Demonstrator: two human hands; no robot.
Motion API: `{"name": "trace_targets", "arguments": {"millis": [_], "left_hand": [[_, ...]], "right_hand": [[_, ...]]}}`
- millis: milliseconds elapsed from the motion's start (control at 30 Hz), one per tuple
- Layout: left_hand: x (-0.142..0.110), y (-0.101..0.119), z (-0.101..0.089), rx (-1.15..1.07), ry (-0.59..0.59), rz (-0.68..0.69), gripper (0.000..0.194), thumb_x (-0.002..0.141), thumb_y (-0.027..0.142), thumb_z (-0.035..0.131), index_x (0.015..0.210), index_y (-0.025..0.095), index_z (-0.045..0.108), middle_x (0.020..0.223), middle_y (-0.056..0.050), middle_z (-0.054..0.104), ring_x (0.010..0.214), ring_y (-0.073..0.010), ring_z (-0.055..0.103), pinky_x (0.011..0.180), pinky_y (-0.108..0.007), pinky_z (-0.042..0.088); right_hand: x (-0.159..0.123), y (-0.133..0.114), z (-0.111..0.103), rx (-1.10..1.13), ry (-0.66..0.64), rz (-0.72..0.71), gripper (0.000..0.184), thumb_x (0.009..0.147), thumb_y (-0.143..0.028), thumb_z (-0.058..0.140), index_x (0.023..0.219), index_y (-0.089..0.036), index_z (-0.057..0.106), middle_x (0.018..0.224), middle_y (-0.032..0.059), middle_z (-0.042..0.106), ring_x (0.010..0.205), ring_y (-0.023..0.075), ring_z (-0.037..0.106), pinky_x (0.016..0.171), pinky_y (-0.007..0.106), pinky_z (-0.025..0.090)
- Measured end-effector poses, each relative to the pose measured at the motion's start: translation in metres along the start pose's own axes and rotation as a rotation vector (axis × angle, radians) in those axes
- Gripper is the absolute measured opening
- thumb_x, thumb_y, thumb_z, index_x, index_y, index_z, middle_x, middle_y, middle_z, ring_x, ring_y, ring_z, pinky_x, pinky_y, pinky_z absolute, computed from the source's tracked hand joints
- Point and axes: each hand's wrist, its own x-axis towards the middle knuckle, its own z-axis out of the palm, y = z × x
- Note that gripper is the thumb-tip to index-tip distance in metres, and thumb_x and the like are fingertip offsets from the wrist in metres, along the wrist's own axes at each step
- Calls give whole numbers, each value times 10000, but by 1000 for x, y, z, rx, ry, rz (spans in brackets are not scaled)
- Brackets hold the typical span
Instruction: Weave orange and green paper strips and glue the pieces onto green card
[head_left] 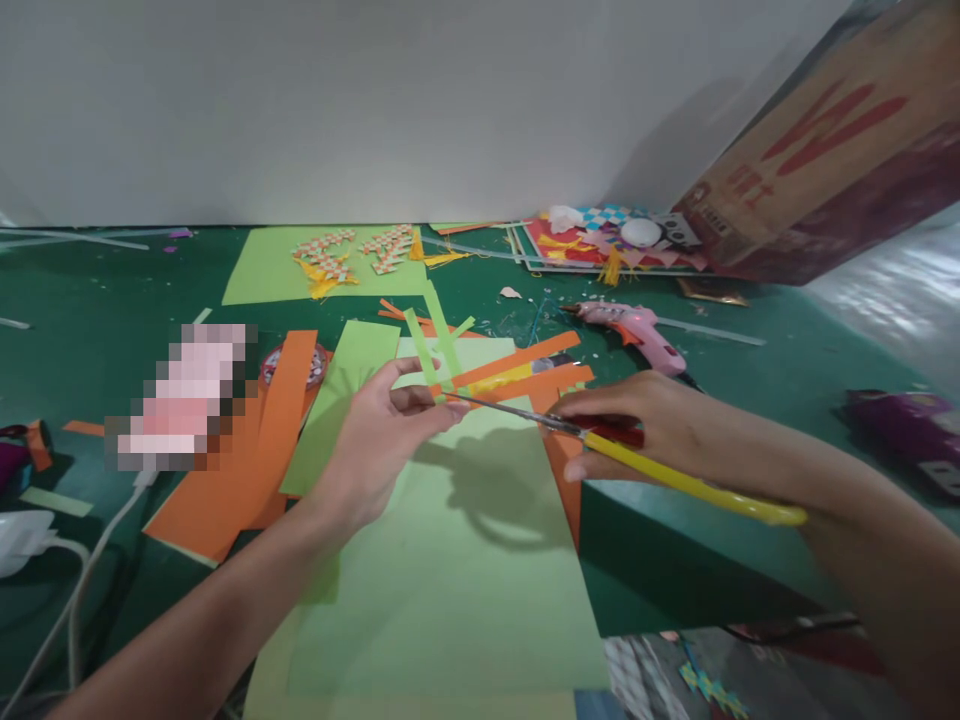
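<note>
My left hand pinches a small weave of paper strips, bright green ones crossing orange ones. My right hand is closed around a pair of scissors with a yellow handle and a red part at the grip. The narrow blade tips reach the weave beside my left fingertips. Whether the blades are apart is hard to see. Below both hands lies a pale green sheet with their shadow on it. Orange strips extend from the weave toward the right.
Orange paper and green card lie on the left. A pink glue gun rests at the right. Behind are woven pieces with yellow tassels, a cluttered stack and a printed paper bag. A white cable runs at the left.
</note>
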Motion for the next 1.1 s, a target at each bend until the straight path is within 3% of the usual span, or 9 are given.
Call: {"name": "trace_targets", "arguments": {"millis": [300,933,1100], "left_hand": [[1,-2,-1,20,1,0,424,641,157,750,1027,197,579,731,17,697,696,-125,639,690,-257,452],[3,-3,-2,-2,-18,22,457,641,182,774,1056,182,584,733,25,653,712,-127,607,717,-273,419],[3,-2,-1,-13,3,14,447,627,157,776,1036,179,598,700,38,624,694,-121,600,709,-270,428]], "right_hand": [[3,2,1,2,9,11,746,788,-802,329,813,-134,661,677,56,599,562,141,441,582,283,357],[3,4,3,46,90,-79,610,803,-747,414,638,-173,538,550,-41,350,517,91,259,505,230,257],[3,1,4,41,113,-95,646,797,-770,384,675,-166,579,553,-29,400,520,96,270,512,235,275]]}}
